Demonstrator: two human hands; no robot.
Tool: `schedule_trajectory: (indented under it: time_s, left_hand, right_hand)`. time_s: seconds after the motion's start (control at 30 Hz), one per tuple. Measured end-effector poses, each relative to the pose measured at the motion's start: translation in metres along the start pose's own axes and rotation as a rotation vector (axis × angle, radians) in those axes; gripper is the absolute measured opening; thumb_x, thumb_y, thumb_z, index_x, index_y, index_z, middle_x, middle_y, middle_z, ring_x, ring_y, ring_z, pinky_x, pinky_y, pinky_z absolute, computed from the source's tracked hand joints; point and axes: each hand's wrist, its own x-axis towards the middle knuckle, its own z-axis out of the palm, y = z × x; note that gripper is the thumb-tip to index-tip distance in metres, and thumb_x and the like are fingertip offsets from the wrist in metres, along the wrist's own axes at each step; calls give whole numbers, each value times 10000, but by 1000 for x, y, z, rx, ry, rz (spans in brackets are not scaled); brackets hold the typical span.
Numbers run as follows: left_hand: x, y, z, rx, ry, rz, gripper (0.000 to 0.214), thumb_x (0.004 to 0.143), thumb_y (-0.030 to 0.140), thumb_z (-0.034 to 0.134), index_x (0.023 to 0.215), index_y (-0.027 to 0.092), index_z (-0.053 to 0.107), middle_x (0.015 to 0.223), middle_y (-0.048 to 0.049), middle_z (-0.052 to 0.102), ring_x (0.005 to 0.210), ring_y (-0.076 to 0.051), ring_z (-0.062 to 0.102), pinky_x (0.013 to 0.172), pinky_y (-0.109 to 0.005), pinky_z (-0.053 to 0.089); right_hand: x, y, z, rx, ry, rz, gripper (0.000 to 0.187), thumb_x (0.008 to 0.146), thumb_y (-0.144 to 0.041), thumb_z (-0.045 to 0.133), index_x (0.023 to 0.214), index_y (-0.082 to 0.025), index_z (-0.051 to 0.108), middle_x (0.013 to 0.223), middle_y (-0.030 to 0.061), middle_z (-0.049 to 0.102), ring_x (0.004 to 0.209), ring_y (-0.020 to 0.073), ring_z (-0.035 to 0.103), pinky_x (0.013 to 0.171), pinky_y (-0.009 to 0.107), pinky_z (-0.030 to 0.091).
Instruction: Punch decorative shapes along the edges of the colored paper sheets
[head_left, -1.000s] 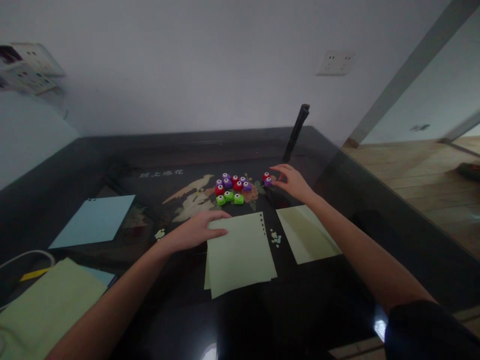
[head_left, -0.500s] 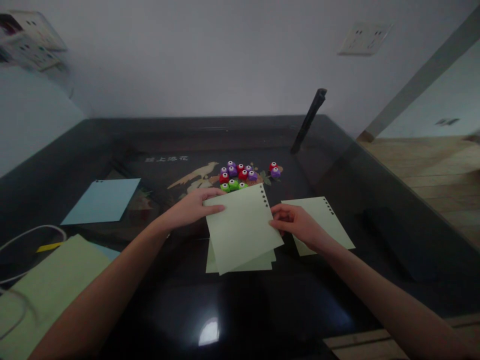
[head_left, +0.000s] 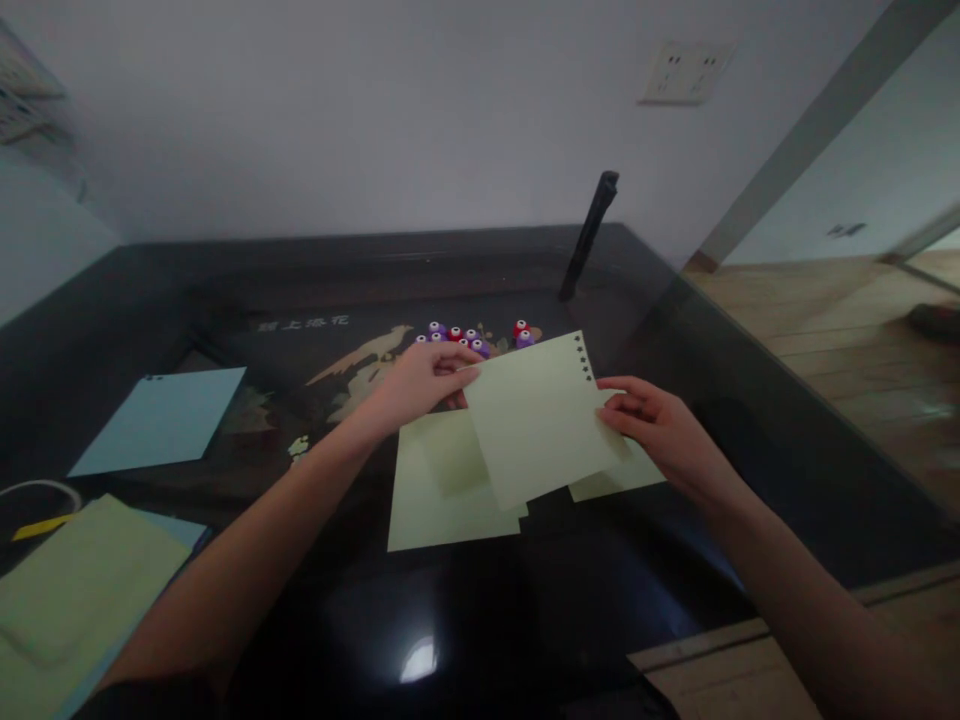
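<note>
A pale green sheet of paper, with a row of dark star-shaped holes along its right edge, is held up in both hands. My left hand pinches its upper left corner. At the right edge my right hand grips it between thumb and fingers. Below and to the left lies another pale green sheet on the black table, in the held sheet's shadow. A further pale green sheet lies partly hidden behind the held one and my right hand. Small purple and red hole punches cluster just behind my left hand.
A blue sheet with a few punched holes lies at the left. Nearer, a stack of green and blue paper sits beside a white cable. Small paper scraps lie left of centre. A black stick-like object stands at the back right.
Both hands have lifted the punched sheet and carried it to the right, uncovering more of the sheet beneath and covering part of the right-hand one. The view has shifted slightly right.
</note>
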Motion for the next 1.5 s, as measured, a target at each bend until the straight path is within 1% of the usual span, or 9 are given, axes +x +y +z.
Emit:
schedule_trajectory:
  time_s: [0.13, 0.23, 0.33, 0.43, 0.63, 0.77, 1.03, 1.2, 1.5]
  left_hand:
    - [41, 19, 38, 66, -82, 132, 192, 841, 218, 543, 960, 115, 654, 684, -35, 662, 563, -120, 622, 549, -234, 501]
    - [67, 18, 66, 312, -111, 215, 183, 840, 194, 546, 955, 120, 669, 655, -22, 662, 576, -121, 620, 579, -233, 482]
    - [82, 5, 87, 391, -127, 233, 163, 813, 195, 571, 910, 131, 686, 635, -15, 656, 608, -142, 619, 587, -241, 463]
    - [85, -10, 97, 445, -123, 245, 178, 791, 215, 597, 929, 147, 685, 694, -26, 669, 653, -164, 619, 609, -260, 455]
    - [80, -24, 98, 521, -130, 250, 237, 795, 264, 604, 1012, 183, 655, 769, -30, 679, 707, -188, 620, 646, -285, 447]
    - [79, -25, 99, 550, -132, 227, 244, 798, 276, 608, 1026, 199, 641, 789, -31, 685, 719, -200, 622, 622, -289, 437]
    - [77, -26, 101, 587, -138, 187, 251, 816, 299, 610, 1056, 225, 616, 821, -18, 695, 762, -208, 631, 628, -294, 441]
    - [76, -24, 101, 619, -134, 172, 281, 802, 311, 632, 1071, 234, 603, 808, -8, 683, 748, -204, 630, 623, -289, 439]
    - [77, -25, 100, 620, -132, 191, 269, 803, 301, 632, 1061, 232, 603, 781, -2, 667, 703, -183, 613, 568, -267, 399]
  right_hand:
    - [-11, 13, -37, -10, 203, -11, 403, 673, -334, 711, 1041, -194, 625, 665, -11, 602, 558, 126, 532, 503, 242, 395]
    - [-18, 31, -56, -53, 312, 3, 450, 669, -342, 720, 1081, -195, 616, 657, -9, 615, 562, 135, 544, 515, 248, 413]
    - [-20, 50, -65, -140, 326, 28, 441, 685, -359, 700, 1080, -185, 607, 654, -4, 623, 563, 148, 556, 510, 255, 411]
    - [-20, 61, -67, -247, 265, 30, 405, 702, -365, 673, 1055, -178, 607, 641, -3, 621, 566, 160, 564, 521, 267, 416]
    - [-19, 64, -65, -385, 232, 23, 380, 722, -364, 630, 1054, -184, 596, 647, 6, 625, 565, 173, 565, 532, 286, 411]
    - [-19, 65, -64, -430, 230, 32, 354, 733, -360, 616, 1049, -202, 597, 674, 17, 637, 598, 188, 590, 567, 306, 436]
    - [-19, 68, -63, -503, 259, 36, 329, 734, -348, 607, 1033, -212, 607, 672, 21, 627, 587, 188, 583, 556, 308, 435]
    - [-18, 70, -62, -560, 292, 19, 368, 728, -349, 605, 1060, -189, 610, 685, 12, 590, 590, 173, 558, 578, 306, 446]
    - [-19, 68, -63, -636, 230, -5, 369, 713, -359, 605, 1034, -177, 628, 664, -4, 521, 546, 148, 503, 523, 286, 418]
